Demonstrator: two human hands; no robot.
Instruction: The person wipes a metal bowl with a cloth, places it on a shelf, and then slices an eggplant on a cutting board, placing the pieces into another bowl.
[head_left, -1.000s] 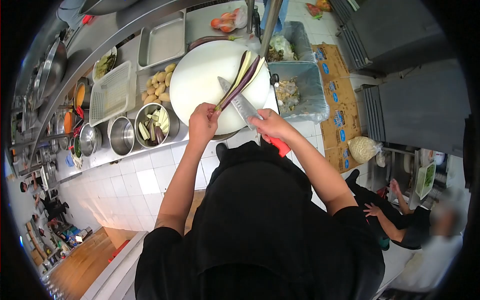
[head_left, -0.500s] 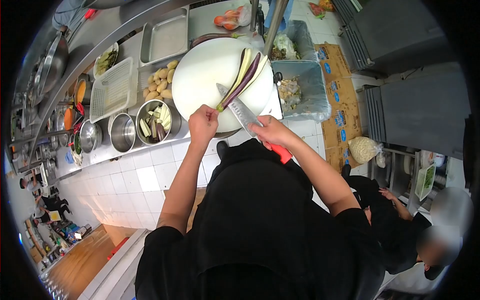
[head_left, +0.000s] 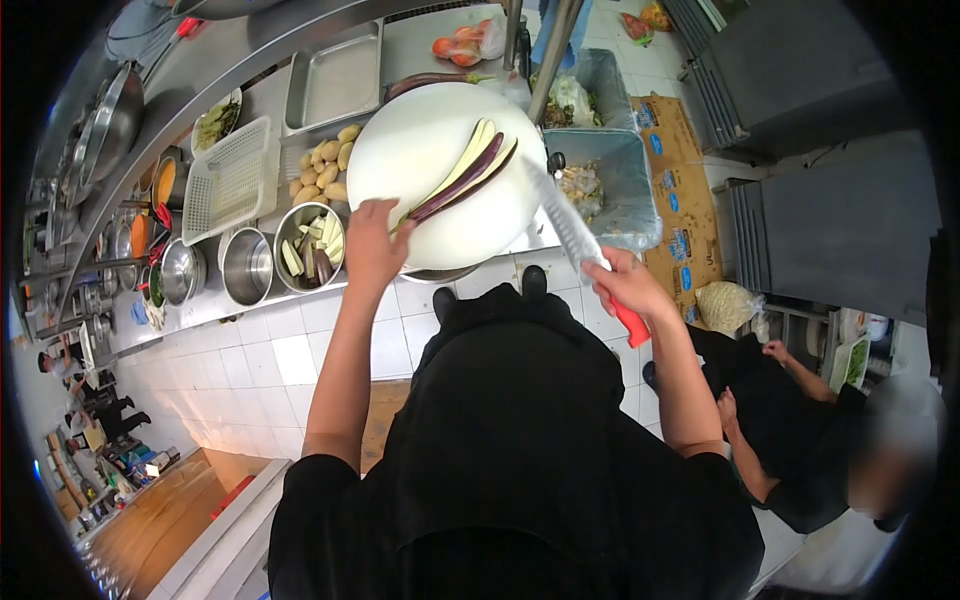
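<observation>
A long purple eggplant (head_left: pixel 464 182), split lengthwise into strips with pale flesh showing, lies slantwise on the round white cutting board (head_left: pixel 400 130). My left hand (head_left: pixel 374 248) is at the board's near left edge, fingers apart, the thumb close to the eggplant's stem end. In my right hand (head_left: pixel 632 284) is a kitchen knife (head_left: pixel 566 218) with a red handle, raised off to the right of the board. The blade points up and left, away from the eggplant. Left of the board, a steel pot (head_left: pixel 284 270) contains cut eggplant pieces.
Potatoes (head_left: pixel 325 165) lie between the board and a white plastic basket (head_left: pixel 205 200). A whole eggplant (head_left: pixel 425 82) and bagged tomatoes (head_left: pixel 465 45) are behind the board. A lined waste bin (head_left: pixel 625 190) stands to the right. Another person (head_left: pixel 790 420) is close by at right.
My right hand has lifted the knife off the eggplant and moved it right. My left hand has let go of the stem end and shifted left. The strips now lie closer together.
</observation>
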